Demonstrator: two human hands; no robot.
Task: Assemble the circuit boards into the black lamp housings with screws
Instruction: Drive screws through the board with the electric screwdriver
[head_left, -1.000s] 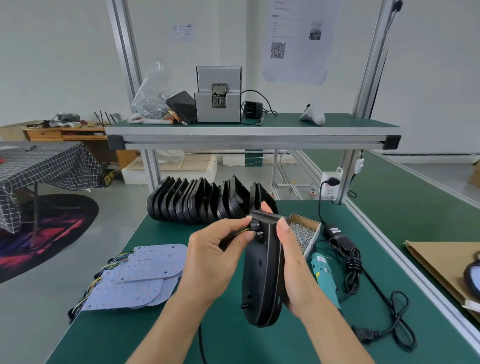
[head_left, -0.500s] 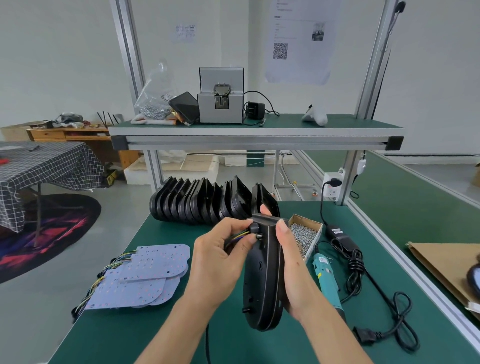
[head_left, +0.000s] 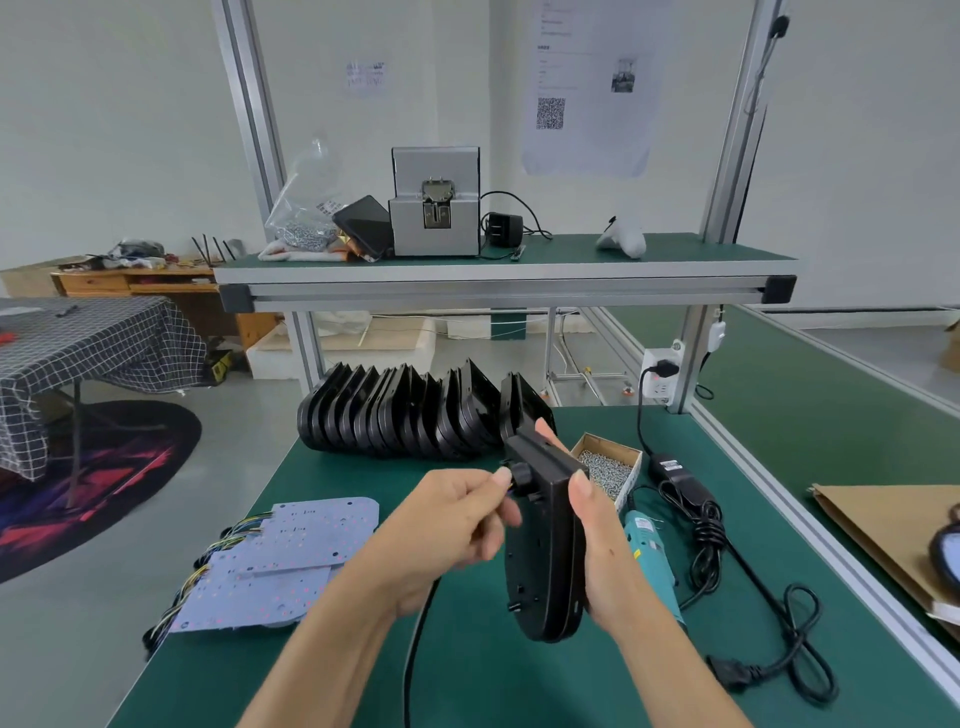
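I hold one black lamp housing (head_left: 543, 551) upright and edge-on above the green bench. My right hand (head_left: 597, 540) grips its right side, thumb on the top edge. My left hand (head_left: 447, 525) pinches a small black knob with wires at the housing's upper left. A row of black housings (head_left: 395, 415) stands at the back of the bench. A pile of pale circuit boards (head_left: 291, 561) with coloured wires lies at the left. An open cardboard box of screws (head_left: 608, 470) sits just behind my right hand.
A teal electric screwdriver (head_left: 649, 551) lies right of the housing, with its black power brick and cable (head_left: 727, 545) coiled further right. A black cord hangs off the front edge under my left wrist. Brown cardboard (head_left: 893, 525) lies far right. A shelf (head_left: 509, 275) spans overhead.
My left hand's fingers have shifted slightly left at the knob, pulling the wires outward. The housing and my right hand stay in place.
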